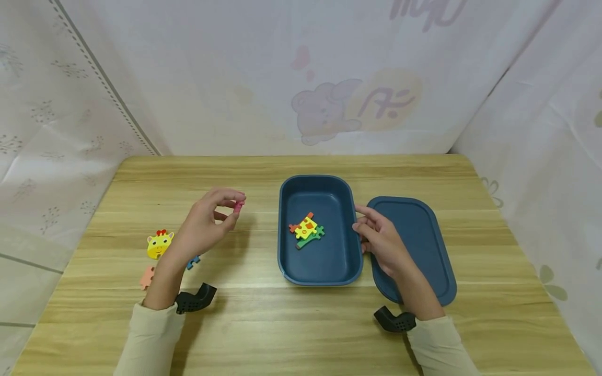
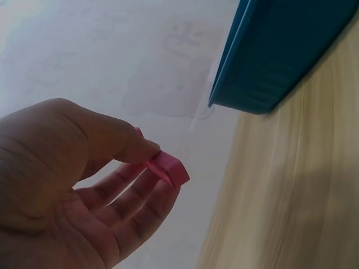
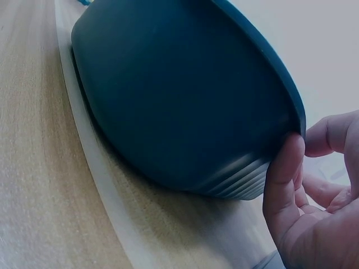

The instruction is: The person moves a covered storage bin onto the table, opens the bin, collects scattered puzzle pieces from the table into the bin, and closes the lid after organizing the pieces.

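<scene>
My left hand [image 1: 207, 222] pinches a small pink puzzle piece [image 1: 239, 206] above the table, left of the blue box. Thumb and fingertips hold that piece [image 2: 170, 167] in the left wrist view. The blue box [image 1: 345, 261] stands uncovered, with yellow, green and orange puzzle pieces [image 1: 306, 228] lying in a heap inside. At its right side, my right hand [image 1: 382, 240] holds the rim between thumb and fingers; the right wrist view shows the thumb [image 3: 285, 168] against the outer wall.
A blue lid [image 1: 418, 230] lies right of the box, partly under the right hand and forearm. Left on the wooden table [image 1: 263, 324] lie a yellow giraffe-head piece [image 1: 159, 245], a salmon piece [image 1: 147, 278] and a blue piece [image 1: 193, 262]. A patterned curtain hangs behind.
</scene>
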The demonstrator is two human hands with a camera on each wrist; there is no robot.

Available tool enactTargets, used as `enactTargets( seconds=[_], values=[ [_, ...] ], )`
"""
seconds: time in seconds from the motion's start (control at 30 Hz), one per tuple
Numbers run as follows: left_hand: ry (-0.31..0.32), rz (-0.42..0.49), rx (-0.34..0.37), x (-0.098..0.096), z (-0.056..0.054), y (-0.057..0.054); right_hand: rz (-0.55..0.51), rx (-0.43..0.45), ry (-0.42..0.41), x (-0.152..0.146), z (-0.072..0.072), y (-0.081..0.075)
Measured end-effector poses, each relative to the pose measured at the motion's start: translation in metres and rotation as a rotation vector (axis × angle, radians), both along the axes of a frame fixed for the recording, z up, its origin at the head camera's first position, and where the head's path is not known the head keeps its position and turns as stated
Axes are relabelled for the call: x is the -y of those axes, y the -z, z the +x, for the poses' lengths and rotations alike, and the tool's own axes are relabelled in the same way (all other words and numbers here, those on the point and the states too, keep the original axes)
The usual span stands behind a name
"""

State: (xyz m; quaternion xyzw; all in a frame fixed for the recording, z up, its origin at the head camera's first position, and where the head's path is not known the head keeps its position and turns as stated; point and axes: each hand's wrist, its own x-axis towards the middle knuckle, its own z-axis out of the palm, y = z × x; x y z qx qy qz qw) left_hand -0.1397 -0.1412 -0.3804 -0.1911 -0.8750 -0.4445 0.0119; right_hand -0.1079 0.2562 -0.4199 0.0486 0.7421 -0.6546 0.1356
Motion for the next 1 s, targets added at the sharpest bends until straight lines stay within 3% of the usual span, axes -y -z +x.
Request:
enactTargets(
  seconds=[0.33,1.0],
  values=[
    [0.01,0.1,0.1,-0.011,-0.001,0.0,0.006,-0.002,0.005,-0.001,0.001,-0.002],
    [0.029,0.243,0.236,-0.027,0.002,-0.004,-0.003,-0.003,0.003,0.002,0.0,-0.001]
  ],
)
